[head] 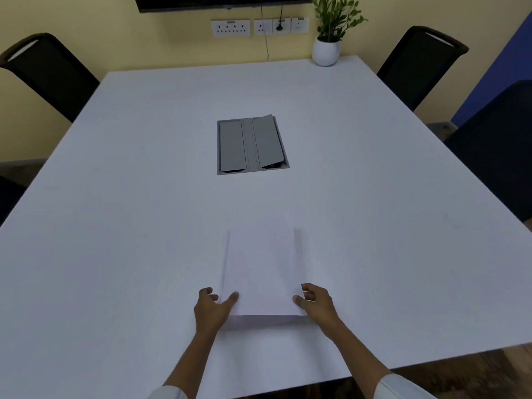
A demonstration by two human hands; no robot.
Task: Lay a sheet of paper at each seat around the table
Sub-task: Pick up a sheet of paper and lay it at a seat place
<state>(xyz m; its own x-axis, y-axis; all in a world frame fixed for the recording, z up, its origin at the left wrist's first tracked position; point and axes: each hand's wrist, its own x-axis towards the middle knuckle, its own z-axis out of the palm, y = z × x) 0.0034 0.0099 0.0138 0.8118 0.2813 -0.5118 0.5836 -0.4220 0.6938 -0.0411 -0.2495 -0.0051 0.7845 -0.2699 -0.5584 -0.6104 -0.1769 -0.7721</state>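
A stack of white paper (260,269) lies lengthwise on the white table (129,197), near its front edge in the middle. My left hand (211,308) holds the stack's near left corner, thumb on top and fingers at its side. My right hand (316,302) grips the near right corner the same way. The near end of the stack is lifted a little off the table, with a shadow under it. No single sheet lies at any seat in view.
A grey cable box (252,145) with two flaps is set into the table's middle. A potted plant (326,51) stands at the far right corner. Black chairs stand at the far left (46,73), far right (417,64) and right side (495,145).
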